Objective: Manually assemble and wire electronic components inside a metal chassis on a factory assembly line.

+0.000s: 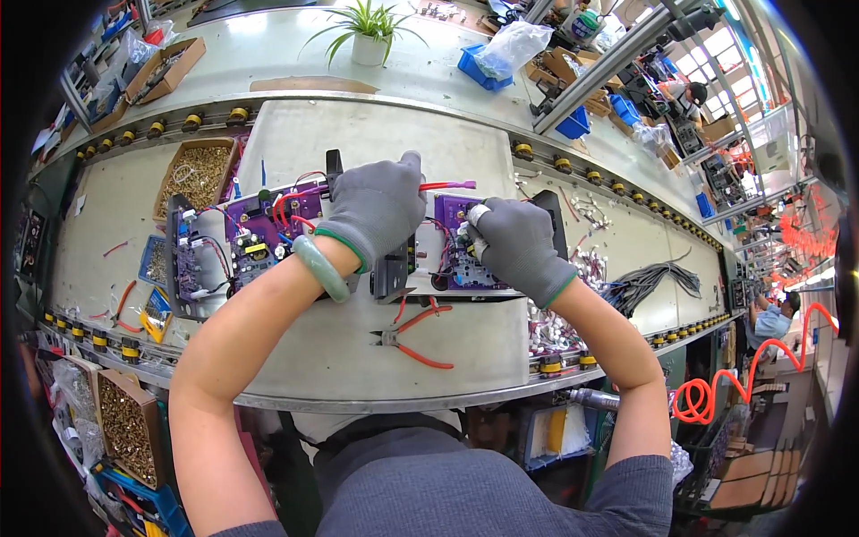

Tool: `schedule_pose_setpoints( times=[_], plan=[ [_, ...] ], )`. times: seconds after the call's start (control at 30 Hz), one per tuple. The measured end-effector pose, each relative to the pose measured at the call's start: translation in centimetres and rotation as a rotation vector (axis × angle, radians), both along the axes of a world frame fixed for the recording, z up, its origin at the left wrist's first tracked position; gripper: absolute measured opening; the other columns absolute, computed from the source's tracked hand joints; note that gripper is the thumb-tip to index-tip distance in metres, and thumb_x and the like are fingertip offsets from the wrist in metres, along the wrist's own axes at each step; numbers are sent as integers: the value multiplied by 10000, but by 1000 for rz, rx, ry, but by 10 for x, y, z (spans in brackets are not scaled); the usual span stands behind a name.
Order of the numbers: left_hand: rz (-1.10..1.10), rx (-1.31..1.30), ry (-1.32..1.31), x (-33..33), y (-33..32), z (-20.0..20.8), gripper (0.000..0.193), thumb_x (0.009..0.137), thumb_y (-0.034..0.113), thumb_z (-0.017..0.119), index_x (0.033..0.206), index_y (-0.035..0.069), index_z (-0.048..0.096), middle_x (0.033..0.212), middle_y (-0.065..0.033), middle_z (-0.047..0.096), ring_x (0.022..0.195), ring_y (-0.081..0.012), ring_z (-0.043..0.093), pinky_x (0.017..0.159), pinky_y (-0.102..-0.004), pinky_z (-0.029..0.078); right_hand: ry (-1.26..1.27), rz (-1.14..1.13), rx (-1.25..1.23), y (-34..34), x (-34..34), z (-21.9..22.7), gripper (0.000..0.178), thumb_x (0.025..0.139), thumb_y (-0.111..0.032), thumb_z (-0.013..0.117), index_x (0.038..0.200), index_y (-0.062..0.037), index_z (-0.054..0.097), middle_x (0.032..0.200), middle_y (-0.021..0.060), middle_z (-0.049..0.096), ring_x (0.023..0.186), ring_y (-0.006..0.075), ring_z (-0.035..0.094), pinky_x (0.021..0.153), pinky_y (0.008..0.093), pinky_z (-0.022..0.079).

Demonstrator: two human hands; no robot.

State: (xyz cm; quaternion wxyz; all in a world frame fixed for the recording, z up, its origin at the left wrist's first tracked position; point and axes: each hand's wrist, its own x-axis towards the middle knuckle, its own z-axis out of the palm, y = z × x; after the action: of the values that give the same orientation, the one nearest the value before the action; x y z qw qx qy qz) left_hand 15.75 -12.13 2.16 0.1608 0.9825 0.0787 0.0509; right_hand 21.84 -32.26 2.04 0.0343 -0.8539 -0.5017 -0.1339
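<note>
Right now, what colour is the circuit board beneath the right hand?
The circuit board is purple; head view shows it.

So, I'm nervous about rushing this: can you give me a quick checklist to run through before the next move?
1. Gloves on: the left hand and right hand both wear grey ones: ok.
2. Red wires in the left hand: their end sticks out in plain sight: ok.
3. Right hand's grip over the purple board: fingers hide part of it: cannot tell.
4. Pliers laid down: on the bench top, out of both hands: ok.
5. Wrists bare: a green bracelet sits on the left wrist and might snag: not ok.
6. Plugs fully seated: too small to judge: cannot tell.
</note>
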Motion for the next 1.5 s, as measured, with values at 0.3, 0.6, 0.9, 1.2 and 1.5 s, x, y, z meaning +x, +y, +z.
schedule_pose_setpoints(
  times=[0.3,0.6,0.9,1.2,1.5],
  plan=[
    [-23,-14,12,0,2,0,343,883,205,564,1181,37,584,758,-170,695,702,-337,699,633,-463,545,-66,-12,-142,5,-9,4,94,626,-61,660,715,-90,653,733,91,607,683,266,645,566,390,502],
    [-27,-38,-21,0,2,-4,271,886,200,562,1109,46,583,739,-152,693,686,-325,700,600,-457,538,-62,18,-15,-1,-4,2,53,688,-80,666,734,-99,647,709,80,593,673,274,637,553,408,486],
    [-15,-17,-27,-1,2,-5,312,881,196,568,1155,47,586,726,-146,690,670,-316,699,594,-444,542,-5,-4,-52,4,-4,6,94,758,-130,695,834,-78,674,728,104,610,668,305,625,599,420,482],
    [-15,-15,4,1,3,-3,331,895,209,557,1182,45,574,728,-148,689,677,-316,699,594,-446,544,-52,-20,-204,13,-9,8,96,611,-83,671,705,-91,649,728,89,611,678,281,649,566,407,510],
    [-20,3,10,-4,3,-1,449,863,190,567,1289,49,552,754,-140,697,664,-303,697,575,-442,538,55,205,-334,2,8,19,214,701,-57,652,915,-66,664,821,99,617,792,286,628,658,423,508]
  ],
)
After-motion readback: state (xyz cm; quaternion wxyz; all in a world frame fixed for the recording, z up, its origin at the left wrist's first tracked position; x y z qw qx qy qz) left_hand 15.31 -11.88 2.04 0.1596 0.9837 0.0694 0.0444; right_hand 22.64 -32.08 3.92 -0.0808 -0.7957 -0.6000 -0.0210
